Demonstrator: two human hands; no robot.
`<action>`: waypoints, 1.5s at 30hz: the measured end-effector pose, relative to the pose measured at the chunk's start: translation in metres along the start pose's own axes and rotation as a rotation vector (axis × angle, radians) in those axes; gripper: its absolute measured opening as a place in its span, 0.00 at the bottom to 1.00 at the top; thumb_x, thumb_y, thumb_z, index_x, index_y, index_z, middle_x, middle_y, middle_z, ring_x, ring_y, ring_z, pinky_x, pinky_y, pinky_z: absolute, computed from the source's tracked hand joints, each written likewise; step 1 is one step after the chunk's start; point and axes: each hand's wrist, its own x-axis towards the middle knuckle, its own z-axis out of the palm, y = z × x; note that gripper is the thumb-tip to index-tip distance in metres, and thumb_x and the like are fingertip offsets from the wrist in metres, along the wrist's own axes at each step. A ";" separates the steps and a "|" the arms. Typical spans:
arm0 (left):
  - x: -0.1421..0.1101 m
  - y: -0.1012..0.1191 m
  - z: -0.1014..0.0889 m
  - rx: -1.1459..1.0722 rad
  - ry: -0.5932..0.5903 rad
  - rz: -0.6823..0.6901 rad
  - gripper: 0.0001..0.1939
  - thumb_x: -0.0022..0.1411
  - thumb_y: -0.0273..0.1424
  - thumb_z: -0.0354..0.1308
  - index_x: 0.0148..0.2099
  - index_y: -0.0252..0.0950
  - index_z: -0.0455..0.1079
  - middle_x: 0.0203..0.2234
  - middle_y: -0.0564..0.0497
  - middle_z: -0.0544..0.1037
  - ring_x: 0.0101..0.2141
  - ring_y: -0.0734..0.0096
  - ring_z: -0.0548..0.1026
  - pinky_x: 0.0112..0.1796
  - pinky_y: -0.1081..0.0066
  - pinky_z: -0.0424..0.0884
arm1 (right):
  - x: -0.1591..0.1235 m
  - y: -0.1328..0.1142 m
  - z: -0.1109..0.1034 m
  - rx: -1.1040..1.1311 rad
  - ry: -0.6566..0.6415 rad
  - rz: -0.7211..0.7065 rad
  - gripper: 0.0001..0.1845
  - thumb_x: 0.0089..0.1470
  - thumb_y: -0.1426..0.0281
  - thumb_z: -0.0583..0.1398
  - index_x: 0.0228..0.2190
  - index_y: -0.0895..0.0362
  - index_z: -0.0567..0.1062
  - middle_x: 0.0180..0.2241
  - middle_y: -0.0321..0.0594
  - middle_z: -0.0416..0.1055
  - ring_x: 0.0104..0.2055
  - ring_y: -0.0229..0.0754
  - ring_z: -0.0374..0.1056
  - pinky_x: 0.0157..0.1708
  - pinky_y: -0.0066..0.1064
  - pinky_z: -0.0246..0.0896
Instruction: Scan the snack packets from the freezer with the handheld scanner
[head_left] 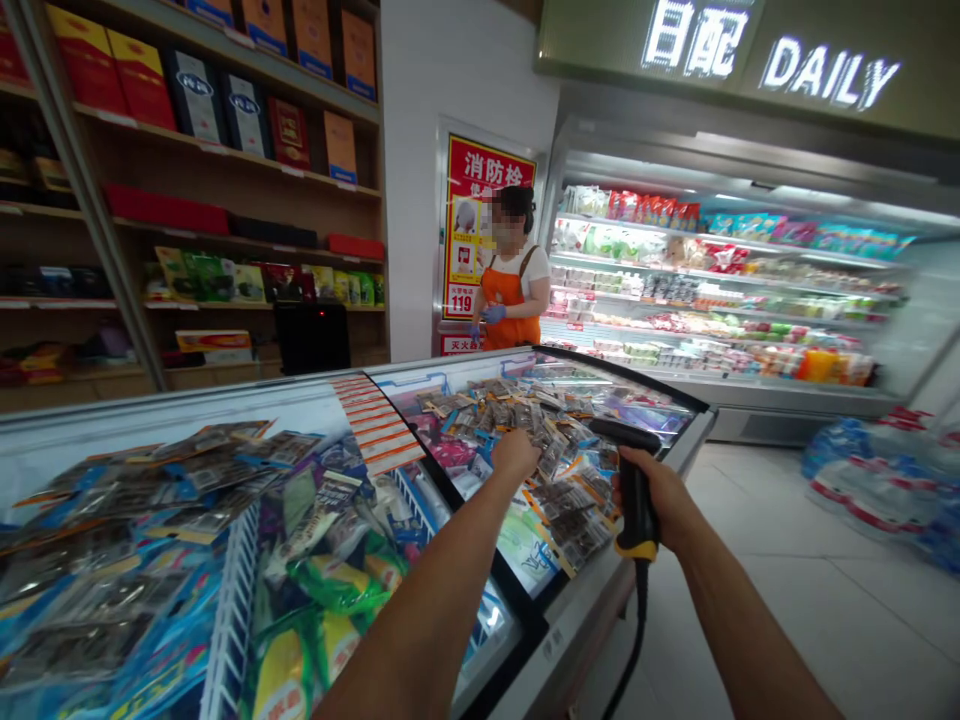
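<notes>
My right hand is wrapped round the handle of a black, yellow-based barcode scanner, whose cord hangs down. Its head points left, over the freezer's right edge. My left hand reaches forward, closed, over a heap of flat packets with dark, clear fronts and blue or orange edges. Its fingertips are turned away, so what they grip, if anything, is hidden. More such packets lie near the scanner on the glass-topped chest freezer.
Another packet pile covers the freezer's left part, beside a white wire divider and green-yellow bags. Behind stands a person in an orange apron. Shelves rise at left, a lit chiller at right. Wrapped bottles stand on the floor.
</notes>
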 end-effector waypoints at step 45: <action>-0.009 -0.014 -0.229 -0.555 0.298 -0.054 0.07 0.52 0.26 0.52 0.37 0.37 0.64 0.32 0.50 0.72 0.33 0.73 0.70 0.36 0.67 0.70 | -0.076 0.032 0.159 -0.060 -0.546 0.151 0.12 0.47 0.63 0.56 0.23 0.60 0.68 0.12 0.34 0.65 0.11 0.33 0.60 0.09 0.21 0.51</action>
